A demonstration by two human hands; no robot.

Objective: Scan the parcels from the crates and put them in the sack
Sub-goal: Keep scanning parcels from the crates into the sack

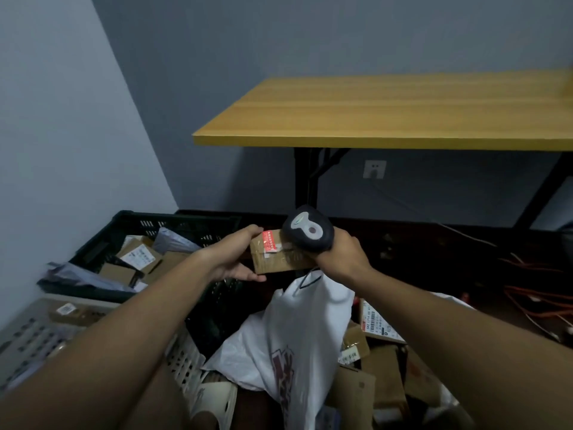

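While held over sack (pixel 297 324): parcel (pixel 277 254), long axis left to right.
Left hand (pixel 235 256): grips parcel's left end, thumb on top.
Right hand (pixel 339 252): curled round scanner (pixel 308 228), touching parcel's right end.
Label side: apparently up, blurred.

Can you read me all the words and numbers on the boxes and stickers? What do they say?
Nothing here reads clearly.
Red sticker on the small box held by the left hand: red print, too blurred.
White label on a box by the white sack: digits and barcode, too small.
Labels on parcels in the black crate: too blurred.
Red print on the sack: unreadable.
The scanner in the right hand: no words visible.
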